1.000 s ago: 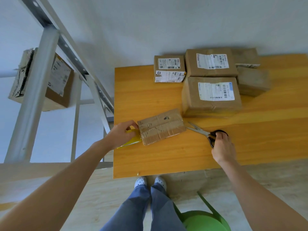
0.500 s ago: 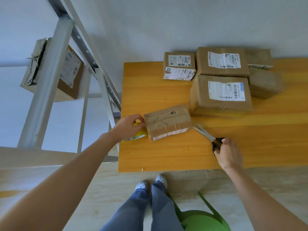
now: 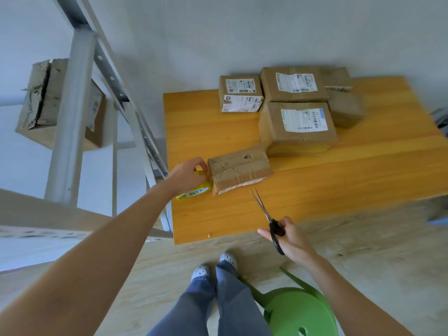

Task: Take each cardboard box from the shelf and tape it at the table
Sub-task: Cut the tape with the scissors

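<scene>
A small flat cardboard box with tape across its top lies near the front left of the wooden table. My left hand grips a yellow tape roll right beside the box's left end. My right hand holds black-handled scissors above the table's front edge, blades pointing toward the box and apart from it. One torn cardboard box sits on the metal shelf at the left.
Several taped boxes with labels are stacked at the back of the table against the wall. A green stool stands on the floor by my legs. The shelf's upright stands close to the table's left edge.
My right hand has pulled the scissors back from the box's right end toward the table's front edge. My left hand stays on the tape roll by the box.
</scene>
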### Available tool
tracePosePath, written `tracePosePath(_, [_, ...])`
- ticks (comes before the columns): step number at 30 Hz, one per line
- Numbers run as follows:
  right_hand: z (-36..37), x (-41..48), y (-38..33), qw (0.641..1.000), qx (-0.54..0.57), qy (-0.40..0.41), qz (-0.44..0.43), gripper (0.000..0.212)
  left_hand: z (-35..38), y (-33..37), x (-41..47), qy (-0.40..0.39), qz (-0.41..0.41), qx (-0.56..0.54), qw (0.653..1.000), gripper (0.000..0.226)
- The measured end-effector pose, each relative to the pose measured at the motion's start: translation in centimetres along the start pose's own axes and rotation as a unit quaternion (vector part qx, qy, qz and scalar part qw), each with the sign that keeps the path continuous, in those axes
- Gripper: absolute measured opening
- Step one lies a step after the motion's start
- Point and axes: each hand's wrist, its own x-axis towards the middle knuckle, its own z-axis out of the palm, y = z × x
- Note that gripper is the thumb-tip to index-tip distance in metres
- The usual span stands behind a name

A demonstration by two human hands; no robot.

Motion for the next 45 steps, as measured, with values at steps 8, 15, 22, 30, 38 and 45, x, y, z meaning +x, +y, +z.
tracePosePath(8, [4.2,-1.9,-4.4,0.991,0.069,-0.103,-0.041,0.062,0.0,0.4,-0.7,-0.020,-0.009,-0.021,1.000,0.029])
tracePosePath(15, [6.0,-1.4,-7.9,0.979,0.148,-0.131,-0.057,0.055,-0.2,0.1,-0.7,-0.032,-0.012,-0.028,0.999,0.037])
tracePosePath(22, [6.6,-0.9,-8.8,0.971,0.194,-0.125,-0.058,0.056,-0.8,-0.1,-0.7,-0.014,-0.029,-0.013,0.999,0.041])
tracePosePath(30, [7.4,0.3,-10.6,0.968,0.224,-0.100,-0.056,0.062,-0.3,0.5,-0.8,-0.021,-0.016,0.000,1.000,0.044])
tracePosePath(38, [7.1,1.0,-12.0,0.972,0.222,-0.070,-0.047,0.058,-0.5,0.2,-0.8,-0.012,-0.018,0.019,1.000,0.047])
tracePosePath(45, [7.2,0.7,-12.1,0.984,0.154,-0.009,-0.086,0.053,-0.8,0.4,-1.1,-0.003,-0.020,0.028,0.999,0.048])
